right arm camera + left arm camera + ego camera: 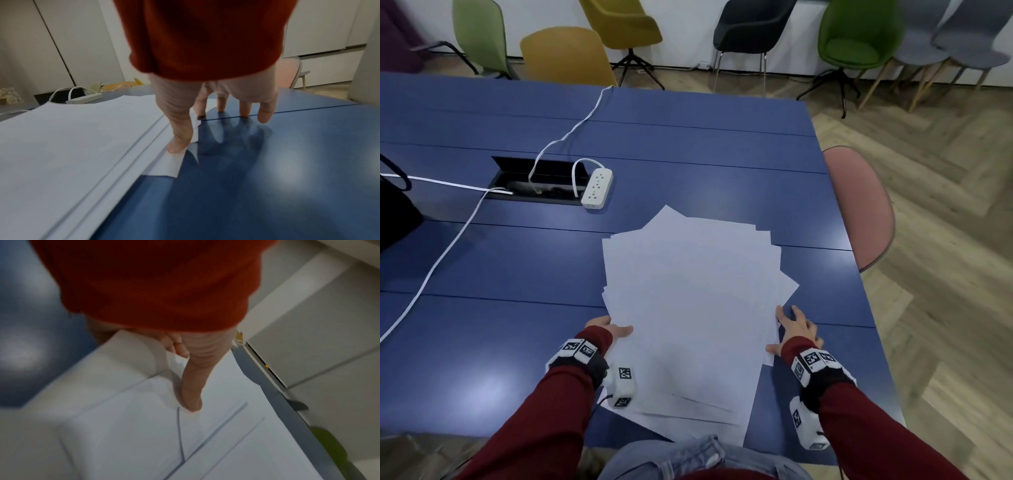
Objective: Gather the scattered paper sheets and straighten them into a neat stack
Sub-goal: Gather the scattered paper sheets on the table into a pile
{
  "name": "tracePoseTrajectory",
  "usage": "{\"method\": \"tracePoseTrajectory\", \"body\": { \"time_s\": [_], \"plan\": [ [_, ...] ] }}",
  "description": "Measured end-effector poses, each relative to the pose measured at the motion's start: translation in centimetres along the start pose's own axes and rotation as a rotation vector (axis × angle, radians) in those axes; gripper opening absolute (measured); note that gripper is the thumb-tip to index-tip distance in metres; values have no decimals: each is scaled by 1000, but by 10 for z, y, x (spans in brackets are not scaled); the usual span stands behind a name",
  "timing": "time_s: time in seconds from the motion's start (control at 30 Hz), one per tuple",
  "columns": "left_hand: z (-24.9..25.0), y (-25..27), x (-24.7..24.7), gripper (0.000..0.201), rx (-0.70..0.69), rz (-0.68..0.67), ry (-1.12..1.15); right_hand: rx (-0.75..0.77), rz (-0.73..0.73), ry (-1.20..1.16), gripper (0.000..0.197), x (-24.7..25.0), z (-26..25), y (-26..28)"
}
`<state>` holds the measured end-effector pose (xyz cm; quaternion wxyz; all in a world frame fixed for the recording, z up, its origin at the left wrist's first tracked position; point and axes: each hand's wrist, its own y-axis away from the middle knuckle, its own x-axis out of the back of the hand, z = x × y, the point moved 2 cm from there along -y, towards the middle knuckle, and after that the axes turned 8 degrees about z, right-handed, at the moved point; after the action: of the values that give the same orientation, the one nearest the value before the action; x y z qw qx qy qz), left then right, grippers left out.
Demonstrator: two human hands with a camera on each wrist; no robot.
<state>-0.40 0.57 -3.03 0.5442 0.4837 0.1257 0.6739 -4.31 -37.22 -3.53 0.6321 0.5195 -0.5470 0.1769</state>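
Note:
Several white paper sheets (688, 308) lie in a loose, fanned pile on the blue table (482, 274), with corners sticking out at the far end and the near end reaching the table's front edge. My left hand (613, 327) holds the pile's left edge. Its thumb (192, 395) lies on top of the sheets (216, 443), and its fingers curl under that edge. My right hand (792, 329) is spread at the pile's right edge. The thumb (177, 144) presses a sheet corner (168, 165), and the straight fingertips (265, 116) touch the table.
A white power strip (596, 188) and white cables lie by an open black cable box (537, 181) beyond the pile. A black bag (393, 212) sits at the far left. A pink chair (859, 212) stands at the table's right edge. More chairs line the back wall.

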Motion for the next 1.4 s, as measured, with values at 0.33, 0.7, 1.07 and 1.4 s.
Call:
{"method": "tracePoseTrajectory", "body": {
  "time_s": [0.33,0.7,1.07,1.4],
  "plan": [
    [31,11,-20,41,8,40,-67,-70,79,-346,58,-8,-39,7],
    [29,24,-41,64,-173,92,-138,-202,134,-914,73,-25,-41,-2],
    [3,2,-19,54,-84,10,-143,-221,267,-765,61,16,-19,-32],
    [-4,3,-23,45,-51,19,116,-88,29,-375,32,11,-35,-35]
  ]
}}
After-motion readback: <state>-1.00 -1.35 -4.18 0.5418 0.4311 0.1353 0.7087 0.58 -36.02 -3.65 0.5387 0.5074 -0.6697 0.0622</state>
